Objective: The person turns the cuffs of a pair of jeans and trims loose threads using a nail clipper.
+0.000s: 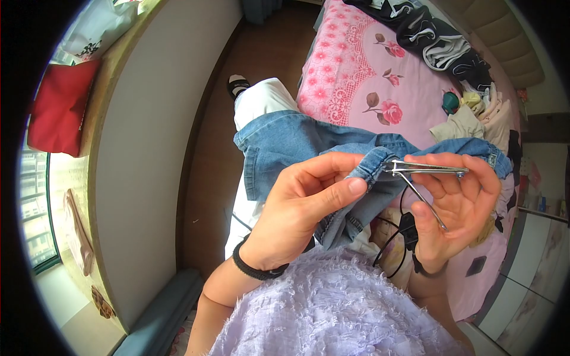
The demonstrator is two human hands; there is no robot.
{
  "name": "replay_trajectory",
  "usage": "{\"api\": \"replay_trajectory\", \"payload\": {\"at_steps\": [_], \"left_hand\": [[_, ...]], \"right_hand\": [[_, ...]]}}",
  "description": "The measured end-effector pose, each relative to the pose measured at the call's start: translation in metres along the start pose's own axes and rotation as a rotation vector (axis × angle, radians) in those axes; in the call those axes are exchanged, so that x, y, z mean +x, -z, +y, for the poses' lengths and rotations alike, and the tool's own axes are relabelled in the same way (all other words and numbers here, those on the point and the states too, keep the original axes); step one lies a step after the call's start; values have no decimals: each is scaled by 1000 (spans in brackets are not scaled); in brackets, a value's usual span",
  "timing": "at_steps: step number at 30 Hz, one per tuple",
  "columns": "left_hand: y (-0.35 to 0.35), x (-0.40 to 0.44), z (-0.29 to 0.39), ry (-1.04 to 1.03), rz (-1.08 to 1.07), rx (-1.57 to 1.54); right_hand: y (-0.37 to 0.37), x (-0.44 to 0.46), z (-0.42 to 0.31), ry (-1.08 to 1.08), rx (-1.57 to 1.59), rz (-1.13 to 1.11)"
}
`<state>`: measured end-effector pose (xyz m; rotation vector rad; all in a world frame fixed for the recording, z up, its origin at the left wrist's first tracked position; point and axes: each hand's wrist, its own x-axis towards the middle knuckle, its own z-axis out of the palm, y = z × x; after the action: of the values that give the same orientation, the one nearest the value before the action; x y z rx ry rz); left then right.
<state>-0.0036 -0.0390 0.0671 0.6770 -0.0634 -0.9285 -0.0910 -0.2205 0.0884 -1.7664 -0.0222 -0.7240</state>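
Note:
Blue denim jeans (285, 142) lie across the person's lap, over white trousers. My left hand (309, 196) pinches a folded denim edge between thumb and fingers. My right hand (460, 204) holds a silver nail clipper (430, 169), its lever swung out at an angle, with the thumb near the lever's end and the fingers behind the body. The clipper's jaws touch the denim edge beside my left fingertips. What lies between the jaws is too small to make out.
A bed with a pink floral sheet (362, 77) is ahead, with dark clothes (415, 29) and light clothes (475, 118) on it. Black cables (389, 243) run beside my right wrist. On the left, a red bag (62, 107) rests on the windowsill (98, 130).

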Motion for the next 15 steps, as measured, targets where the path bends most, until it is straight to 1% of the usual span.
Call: {"api": "replay_trajectory", "payload": {"at_steps": [4, 15], "left_hand": [[0, 0, 0, 5, 7, 27], [1, 2, -4, 0, 19, 85]], "right_hand": [[-3, -2, -2, -95, 13, 56], [-4, -2, -2, -119, 32, 78]]}}
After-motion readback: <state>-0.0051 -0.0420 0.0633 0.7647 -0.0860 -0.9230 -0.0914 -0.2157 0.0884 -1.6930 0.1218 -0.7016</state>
